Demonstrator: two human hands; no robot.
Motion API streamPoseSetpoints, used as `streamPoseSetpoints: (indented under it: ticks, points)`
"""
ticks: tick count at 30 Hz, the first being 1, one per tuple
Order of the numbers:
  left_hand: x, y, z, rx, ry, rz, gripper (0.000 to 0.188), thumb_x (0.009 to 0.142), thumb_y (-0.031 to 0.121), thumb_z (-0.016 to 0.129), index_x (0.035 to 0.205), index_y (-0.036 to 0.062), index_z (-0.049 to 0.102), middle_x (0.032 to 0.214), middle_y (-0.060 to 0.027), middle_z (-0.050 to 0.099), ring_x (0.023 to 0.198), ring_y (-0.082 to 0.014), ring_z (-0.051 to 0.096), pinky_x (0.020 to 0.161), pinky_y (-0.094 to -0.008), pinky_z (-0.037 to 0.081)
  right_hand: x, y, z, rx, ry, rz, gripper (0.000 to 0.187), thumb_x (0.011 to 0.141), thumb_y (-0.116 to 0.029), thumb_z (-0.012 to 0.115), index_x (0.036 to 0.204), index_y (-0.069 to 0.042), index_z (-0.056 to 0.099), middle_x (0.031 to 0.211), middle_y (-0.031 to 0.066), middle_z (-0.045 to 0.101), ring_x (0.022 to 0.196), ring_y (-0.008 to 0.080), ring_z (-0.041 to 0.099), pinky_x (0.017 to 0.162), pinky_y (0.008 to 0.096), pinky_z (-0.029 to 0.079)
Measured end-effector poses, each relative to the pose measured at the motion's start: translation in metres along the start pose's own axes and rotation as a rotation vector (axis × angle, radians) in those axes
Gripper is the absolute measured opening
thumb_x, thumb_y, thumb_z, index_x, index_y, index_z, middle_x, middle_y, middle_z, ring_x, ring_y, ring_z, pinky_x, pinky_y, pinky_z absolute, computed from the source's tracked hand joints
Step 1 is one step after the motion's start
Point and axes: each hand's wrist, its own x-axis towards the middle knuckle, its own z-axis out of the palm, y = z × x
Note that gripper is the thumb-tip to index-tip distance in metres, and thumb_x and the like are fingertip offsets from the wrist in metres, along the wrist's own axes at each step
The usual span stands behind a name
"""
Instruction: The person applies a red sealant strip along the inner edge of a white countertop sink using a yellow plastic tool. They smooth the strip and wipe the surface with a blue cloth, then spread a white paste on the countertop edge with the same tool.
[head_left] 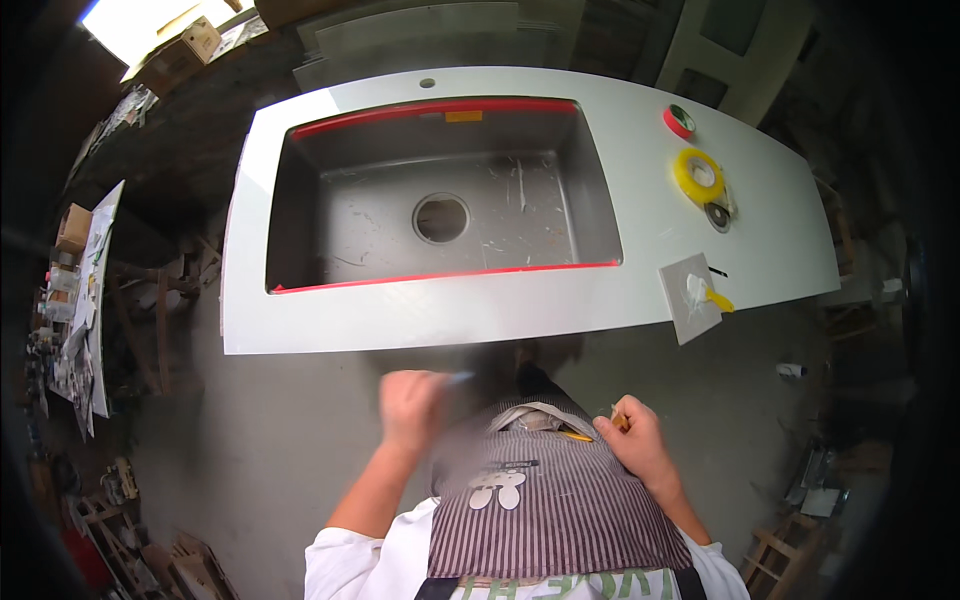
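My left hand (408,410) is closed in front of the countertop's near edge, partly smeared by motion. A pale bluish blur shows at its fingertips, too indistinct to name. My right hand (640,440) is closed around a small tan-brown piece (620,418) beside the pocket of my striped apron (570,490). A yellow-orange strip (577,436) pokes out of that pocket. Ahead lies a white countertop (450,320) with a dark grey sink (380,200) set in it. Red tape (450,277) runs along the sink's near and far edges.
On the countertop's right are a red-and-green tape roll (679,122), a yellow tape roll (685,178) and a small grey disc (717,218). A grey square board (682,318) with a yellow-handled spreader (718,299) overhangs the near edge. A cluttered side table (95,300) stands left.
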Motion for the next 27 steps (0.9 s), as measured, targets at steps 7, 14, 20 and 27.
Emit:
streamPoseSetpoints:
  ticks: [7, 14, 20, 27]
  points:
    - [0.018, 0.111, 0.051, -1.025, -0.503, -0.236, 0.013, 0.084, 0.007, 0.076, 0.093, 0.0026, 0.067, 0.083, -0.0055, 0.06, 0.075, -0.016, 0.059, 0.066, -0.0297, 0.047, -0.004, 0.012, 0.021, 0.27, -0.066, -0.25, 0.021, 0.083, -0.009, 0.078, 0.101, -0.002, 0.068, 0.087, 0.008, 0.064, 0.082, 0.0197, 0.063, 0.072, 0.0301, 0.05]
    - [0.035, 0.144, 0.092, -0.731, -0.291, -0.08, 0.017, 0.085, 0.002, 0.069, 0.102, 0.0028, 0.067, 0.094, -0.0113, 0.065, 0.086, -0.0258, 0.063, 0.075, -0.0351, 0.051, -0.018, 0.081, -0.021, 0.364, -0.067, 0.009, 0.012, 0.091, -0.008, 0.069, 0.097, 0.001, 0.066, 0.079, 0.0018, 0.063, 0.072, 0.0058, 0.057, 0.062, 0.0239, 0.047]
    - [0.045, 0.136, 0.163, 0.146, -0.143, -0.072, 0.069, 0.08, 0.012, 0.071, 0.141, -0.0013, 0.044, 0.146, -0.0279, 0.043, 0.141, -0.0456, 0.035, 0.116, -0.0565, 0.027, -0.012, 0.141, -0.122, 0.434, 0.167, 0.146, 0.016, 0.093, -0.006, 0.068, 0.106, 0.001, 0.064, 0.087, -0.0011, 0.065, 0.075, 0.005, 0.058, 0.067, 0.0234, 0.049]
    - [0.038, 0.182, 0.265, 0.448, -0.281, -0.171, 0.091, 0.082, 0.024, 0.069, 0.152, -0.0082, 0.021, 0.159, -0.0302, 0.018, 0.15, -0.0459, 0.014, 0.121, -0.0559, 0.012, 0.053, 0.246, -0.258, 0.46, 0.364, 0.069, 0.008, 0.093, -0.004, 0.065, 0.101, -0.003, 0.063, 0.08, -0.0054, 0.055, 0.072, 0.0031, 0.05, 0.066, 0.0215, 0.043]
